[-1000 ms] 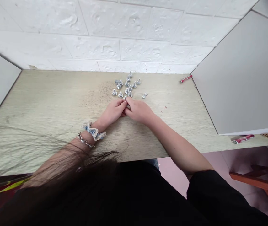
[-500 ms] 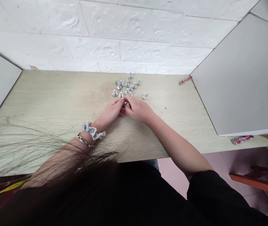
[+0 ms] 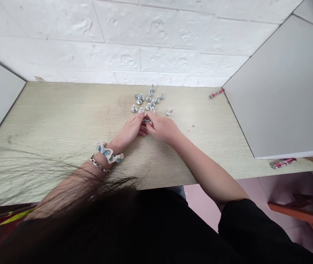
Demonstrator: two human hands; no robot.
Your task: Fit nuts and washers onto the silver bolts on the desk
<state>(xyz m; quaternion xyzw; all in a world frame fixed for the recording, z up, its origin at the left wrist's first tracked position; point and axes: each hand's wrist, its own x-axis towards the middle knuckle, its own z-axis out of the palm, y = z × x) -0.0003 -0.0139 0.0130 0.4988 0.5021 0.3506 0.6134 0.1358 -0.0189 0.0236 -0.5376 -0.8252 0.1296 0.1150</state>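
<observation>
My left hand [image 3: 131,129] and my right hand [image 3: 162,127] meet over the table, fingertips close together. Between them a small silver bolt [image 3: 146,120] shows, partly covered by the fingers. Both hands appear closed on it, the right thumb and forefinger pinching from one side, the left fingers from the other. Just beyond the fingertips several silver bolts [image 3: 152,103] stand on their heads in a loose cluster, most with shanks pointing up. One bolt [image 3: 168,112] lies on its side to the right of the group, with a small ring-like piece at its end.
The pale wooden tabletop [image 3: 63,117] runs back to a white brick-pattern wall [image 3: 159,40]. White panels [image 3: 285,91] border it at both sides. Red-and-silver tubes lie at the right: one tube [image 3: 216,93] by the wall, another tube [image 3: 283,163] near the front edge.
My fingers have shifted slightly and more of the silver bolt between them shows now. The hands stay in the same place, and the bolts on the table have not moved.
</observation>
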